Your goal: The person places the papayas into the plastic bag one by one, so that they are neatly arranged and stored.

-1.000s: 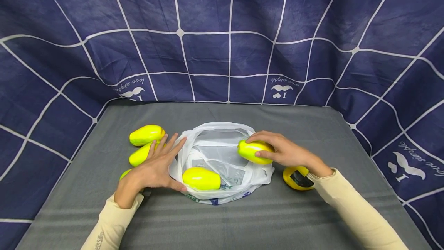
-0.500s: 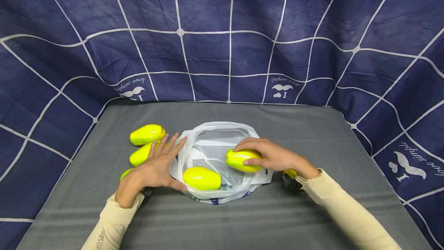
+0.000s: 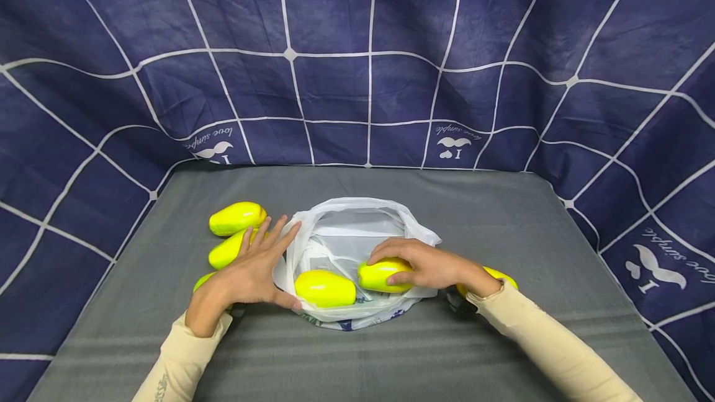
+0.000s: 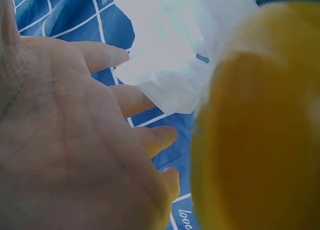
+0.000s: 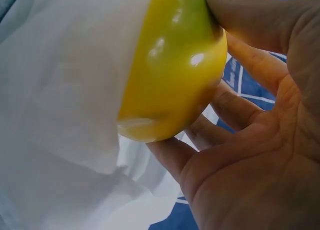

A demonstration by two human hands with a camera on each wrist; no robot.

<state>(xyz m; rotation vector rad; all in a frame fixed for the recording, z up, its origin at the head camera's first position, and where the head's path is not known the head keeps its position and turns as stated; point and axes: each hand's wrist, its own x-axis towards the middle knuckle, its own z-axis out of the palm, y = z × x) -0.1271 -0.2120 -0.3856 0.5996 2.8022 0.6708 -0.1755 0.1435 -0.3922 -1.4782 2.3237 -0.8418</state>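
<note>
Your right hand [image 3: 430,265] grips a mango [image 3: 382,276] inside the bag [image 3: 346,234] — your left hand [image 3: 251,272], fingers straight, presses the bag's left rim.

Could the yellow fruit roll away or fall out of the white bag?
Maybe. The white bag lies flat and floppy with its mouth wide open, so the fruit in the right hand, a yellow fruit, might slide back out once let go. It sits close to the fruit already inside and could nudge it toward the near edge. The left hand only presses the bag's rim with straight fingers, so the thin plastic could slip.
</note>
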